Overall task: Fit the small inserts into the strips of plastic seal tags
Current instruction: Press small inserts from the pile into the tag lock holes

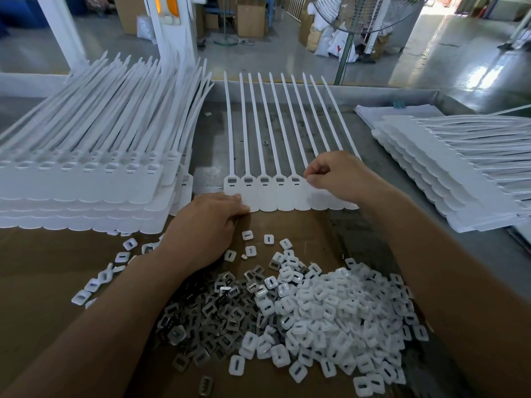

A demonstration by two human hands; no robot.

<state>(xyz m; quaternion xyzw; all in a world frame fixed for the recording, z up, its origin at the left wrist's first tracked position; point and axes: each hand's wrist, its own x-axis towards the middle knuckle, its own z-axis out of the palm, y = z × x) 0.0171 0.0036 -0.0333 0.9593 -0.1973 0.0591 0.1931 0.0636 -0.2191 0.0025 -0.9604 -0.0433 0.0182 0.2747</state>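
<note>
A white strip of seal tags lies flat in front of me, tails pointing away. My left hand rests on its near left corner, fingers curled over the edge. My right hand hovers over the strip's right half, fingertips pinched together above a tag head; what they pinch is too small to make out. A heap of white plastic inserts and grey metal inserts lies on brown cardboard near me.
A tall stack of tag strips stands at the left, another stack fans out at the right. The metal table ends at a raised far edge. A fan stand and boxes are on the floor beyond.
</note>
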